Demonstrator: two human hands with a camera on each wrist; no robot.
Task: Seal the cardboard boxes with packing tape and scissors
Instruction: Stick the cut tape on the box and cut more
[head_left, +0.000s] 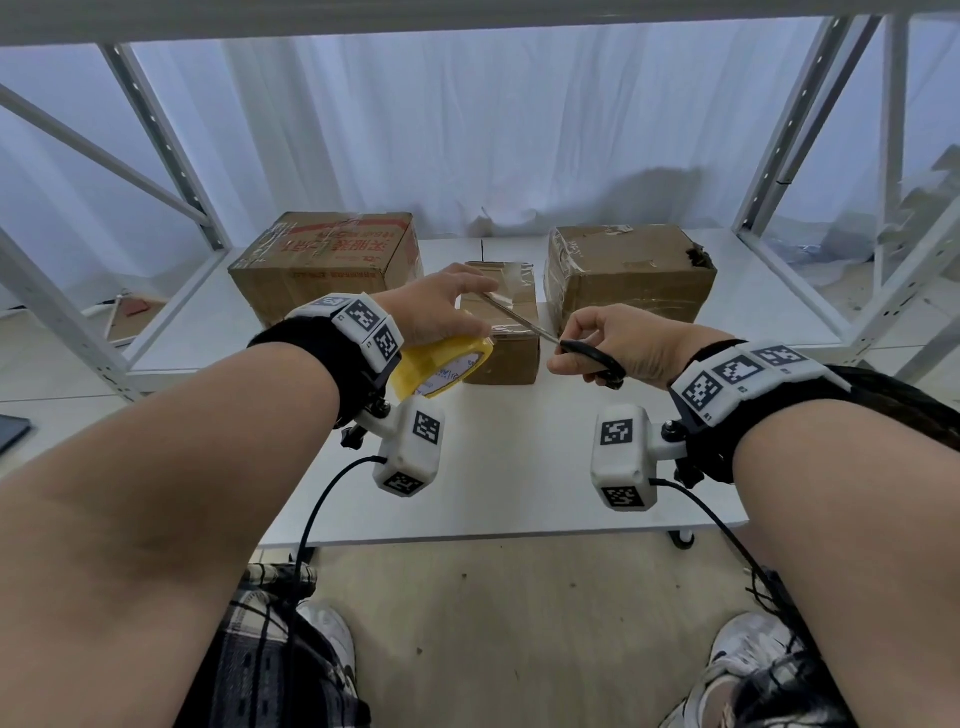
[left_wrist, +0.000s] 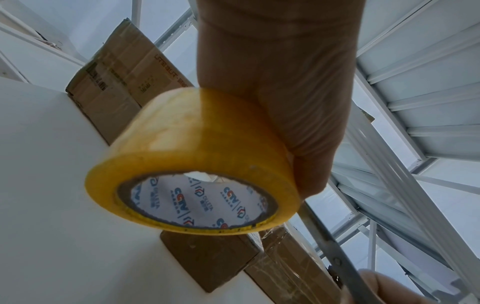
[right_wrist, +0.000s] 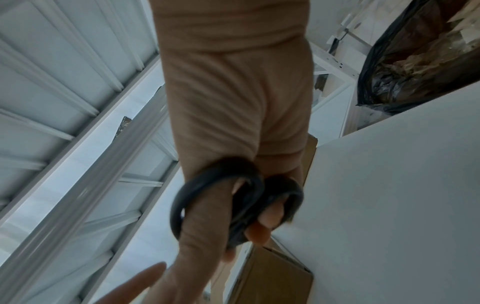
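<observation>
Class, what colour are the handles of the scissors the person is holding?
Black. The scissors' handles show best in the right wrist view, looped around the right hand's fingers.

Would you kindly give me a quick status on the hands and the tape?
Left hand holds yellow tape roll. Right hand grips scissors, blades reaching toward left hand. Small box beneath, already taped. Nothing blocking.
</observation>
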